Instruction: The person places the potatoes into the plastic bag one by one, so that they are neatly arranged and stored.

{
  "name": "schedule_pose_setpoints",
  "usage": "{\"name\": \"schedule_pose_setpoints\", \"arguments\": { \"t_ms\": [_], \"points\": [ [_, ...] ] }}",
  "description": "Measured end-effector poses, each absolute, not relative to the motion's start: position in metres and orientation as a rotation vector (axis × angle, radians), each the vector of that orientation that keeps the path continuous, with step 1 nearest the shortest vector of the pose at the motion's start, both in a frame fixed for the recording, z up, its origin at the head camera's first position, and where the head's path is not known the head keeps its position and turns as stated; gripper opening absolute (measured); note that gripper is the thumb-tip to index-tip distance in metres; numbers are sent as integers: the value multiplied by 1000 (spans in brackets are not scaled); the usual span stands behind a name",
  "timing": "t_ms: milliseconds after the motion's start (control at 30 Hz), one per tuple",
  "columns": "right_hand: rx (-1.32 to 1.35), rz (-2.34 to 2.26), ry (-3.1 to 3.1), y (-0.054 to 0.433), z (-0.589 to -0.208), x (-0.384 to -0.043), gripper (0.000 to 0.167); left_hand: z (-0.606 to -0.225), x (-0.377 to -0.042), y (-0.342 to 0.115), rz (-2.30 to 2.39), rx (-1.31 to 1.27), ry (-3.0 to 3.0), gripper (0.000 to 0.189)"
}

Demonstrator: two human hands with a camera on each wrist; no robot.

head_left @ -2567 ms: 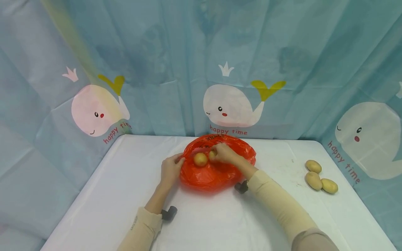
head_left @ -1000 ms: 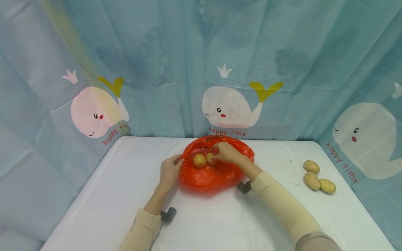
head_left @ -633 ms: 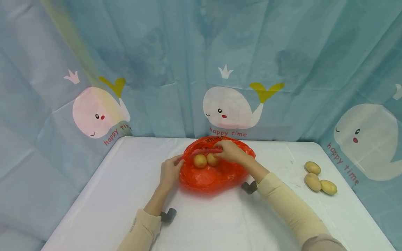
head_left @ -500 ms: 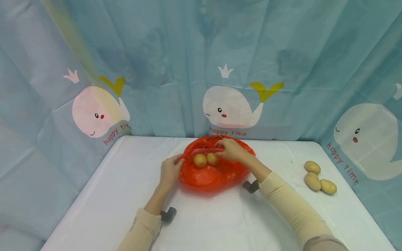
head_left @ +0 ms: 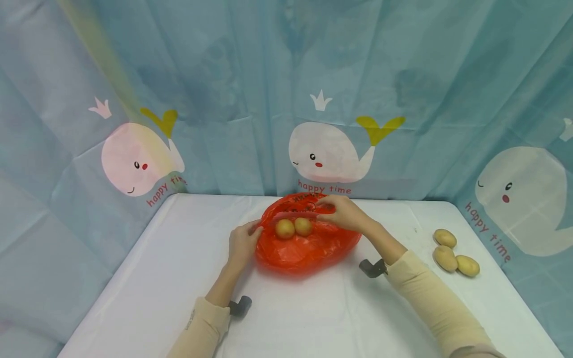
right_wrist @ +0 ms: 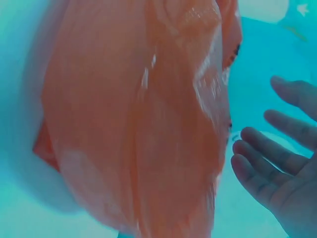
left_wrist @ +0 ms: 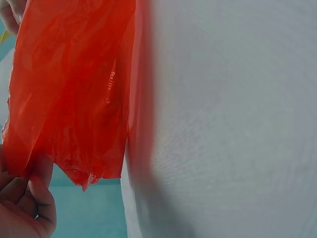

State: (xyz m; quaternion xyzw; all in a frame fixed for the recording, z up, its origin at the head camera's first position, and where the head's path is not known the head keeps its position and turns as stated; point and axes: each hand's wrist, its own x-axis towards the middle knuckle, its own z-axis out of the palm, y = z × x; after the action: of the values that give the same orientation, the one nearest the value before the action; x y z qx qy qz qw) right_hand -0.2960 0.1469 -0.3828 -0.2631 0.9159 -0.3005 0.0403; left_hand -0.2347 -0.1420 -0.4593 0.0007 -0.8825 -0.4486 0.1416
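Curtain (head_left: 233,74): hangs blue behind the white table (head_left: 147,278), printed with whales (head_left: 322,151) under small crowns.

Left hand (head_left: 242,243): pinches the bag's rim at its left side between thumb and fingers.

Right hand (head_left: 344,213): spreads its fingers wide, well parted from the thumb, and grasps nothing; overlaps the right side of the bag's mouth in the head view, yet shows just beside the film in the right wrist view; touching or not, cannot tell.

Bag (head_left: 300,256): sits toward the far middle of the table, red, mouth gaping toward the head camera.

Bag's feel: judged light, limp and slick, likely to sag or fold where unsupported and to tear under a hard tug; best taken by the rim at 2 opposite sides.

Potatoes in the bag (head_left: 285,229): 2 visible, side by side; probably firm, with most of the weight; best gripped round the middle.

Loose potatoes (head_left: 445,258): 3, huddled near the table's right edge, well apart from the bag.

Writing: reads "happy time" in red beneath the whales; black print on the bag and a small mark on the left sleeve (head_left: 203,320), not legible; no brand readable.
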Motion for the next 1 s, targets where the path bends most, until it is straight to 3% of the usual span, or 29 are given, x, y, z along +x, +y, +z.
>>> {"name": "schedule_pose_setpoints", "arguments": {
  "t_ms": [1000],
  "points": [
    [-633,-986,2992,237,-355,-272,41,-460,-237,-142,-1332,9,-2560,32]
  ]
}}
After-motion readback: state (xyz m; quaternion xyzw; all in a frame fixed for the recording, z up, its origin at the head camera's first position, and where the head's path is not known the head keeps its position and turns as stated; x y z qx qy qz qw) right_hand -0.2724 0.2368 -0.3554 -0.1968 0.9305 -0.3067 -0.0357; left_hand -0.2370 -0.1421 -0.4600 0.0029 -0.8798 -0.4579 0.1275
